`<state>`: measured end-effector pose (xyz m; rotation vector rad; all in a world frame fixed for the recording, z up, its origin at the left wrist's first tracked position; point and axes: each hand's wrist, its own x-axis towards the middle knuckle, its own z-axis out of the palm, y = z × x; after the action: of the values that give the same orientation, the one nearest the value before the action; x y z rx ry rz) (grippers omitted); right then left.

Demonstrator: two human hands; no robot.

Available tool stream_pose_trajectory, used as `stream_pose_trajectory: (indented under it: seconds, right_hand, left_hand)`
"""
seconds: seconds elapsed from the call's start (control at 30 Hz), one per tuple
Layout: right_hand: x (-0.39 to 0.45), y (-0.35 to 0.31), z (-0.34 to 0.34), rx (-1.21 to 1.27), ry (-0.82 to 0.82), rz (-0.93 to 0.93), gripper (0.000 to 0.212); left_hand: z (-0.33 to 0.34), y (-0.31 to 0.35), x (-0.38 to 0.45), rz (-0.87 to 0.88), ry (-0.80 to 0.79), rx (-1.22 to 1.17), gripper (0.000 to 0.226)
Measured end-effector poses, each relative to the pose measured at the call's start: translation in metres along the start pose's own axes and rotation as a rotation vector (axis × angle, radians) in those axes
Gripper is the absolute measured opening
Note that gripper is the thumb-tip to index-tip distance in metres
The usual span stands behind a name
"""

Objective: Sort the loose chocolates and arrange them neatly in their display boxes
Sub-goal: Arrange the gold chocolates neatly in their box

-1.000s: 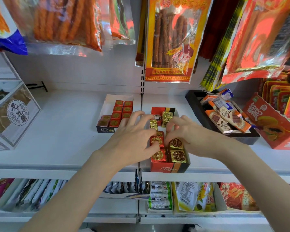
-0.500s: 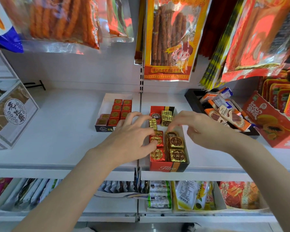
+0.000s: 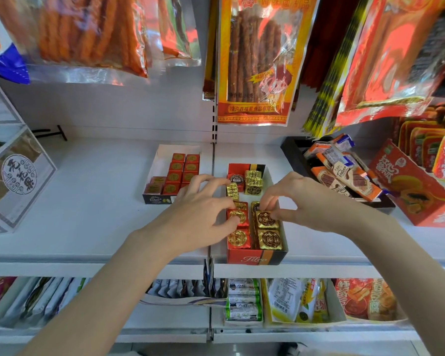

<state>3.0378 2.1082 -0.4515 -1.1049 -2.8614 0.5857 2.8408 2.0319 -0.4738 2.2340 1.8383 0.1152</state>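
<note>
Both hands work inside the red display box (image 3: 254, 258) that stands at the front edge of the white shelf (image 3: 88, 201). The left hand (image 3: 203, 217) has its fingers curled, with the thumb pressing on a red-wrapped chocolate (image 3: 238, 216) in the left row, while the upper fingers reach toward a gold chocolate (image 3: 232, 191) that lies tilted behind it. The right hand (image 3: 301, 201) pinches the far edge of a gold chocolate in the right row (image 3: 266, 219) between thumb and forefinger. More gold pieces (image 3: 253, 182) stand piled at the back of the box and are not yet in rows. In my judgement the main risk is the box itself: it sits just at the shelf lip, so a push toward the person can slide it over the edge onto the lower shelf. A second risk is that pressing one piece into a tight row lifts its neighbour, because the foil looks slippery. The tilted gold piece could also fall flat across both rows. A second box with red squares (image 3: 180, 173) stands just beside and is not touched.
</note>
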Motion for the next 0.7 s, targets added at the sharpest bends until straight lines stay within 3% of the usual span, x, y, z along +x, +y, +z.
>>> stream_pose_trajectory:
  seconds: [0.13, 0.33, 0.5, 0.7]
  right_hand:
    - [0.004, 0.001, -0.004, 0.012, -0.003, -0.010, 0.013]
    - [0.027, 0.004, 0.000, -0.047, 0.329, 0.075, 0.024]
    - [0.045, 0.001, 0.012, -0.201, 0.264, 0.173, 0.032]
    - [0.051, 0.003, 0.014, -0.295, 0.203, 0.158, 0.031]
  left_hand:
    - [0.000, 0.000, 0.001, -0.003, -0.005, -0.012, 0.044]
    - [0.001, -0.001, 0.002, 0.027, 0.067, -0.047, 0.049]
    - [0.001, -0.003, 0.003, 0.036, 0.057, 0.001, 0.050]
    - [0.002, -0.002, 0.002, 0.038, 0.025, -0.016, 0.046]
